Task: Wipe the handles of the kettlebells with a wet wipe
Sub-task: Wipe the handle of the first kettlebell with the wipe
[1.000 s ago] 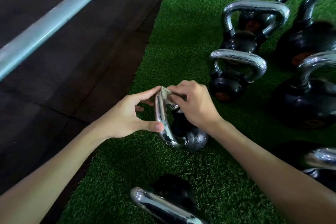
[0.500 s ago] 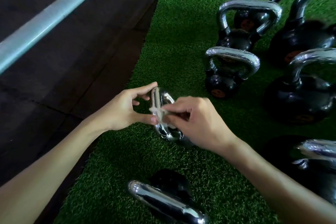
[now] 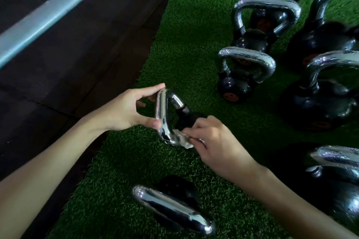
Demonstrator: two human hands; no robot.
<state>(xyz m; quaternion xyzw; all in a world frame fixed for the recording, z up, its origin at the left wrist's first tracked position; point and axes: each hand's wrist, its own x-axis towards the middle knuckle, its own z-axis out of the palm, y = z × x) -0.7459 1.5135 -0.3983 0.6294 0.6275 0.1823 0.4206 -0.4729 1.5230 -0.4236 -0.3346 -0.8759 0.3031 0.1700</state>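
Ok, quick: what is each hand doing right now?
Left hand: grips the kettlebell handle between thumb and fingers.
Right hand: pinches the wet wipe against that handle's lower bend.

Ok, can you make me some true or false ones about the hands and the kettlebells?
1. The right hand pinches the wet wipe. True.
2. The left hand holds a wipe too. False: it holds the chrome handle between finger and thumb.
3. The kettlebells sit on green turf. True.
4. The kettlebell being wiped stands upright. False: it is tipped toward the left hand.
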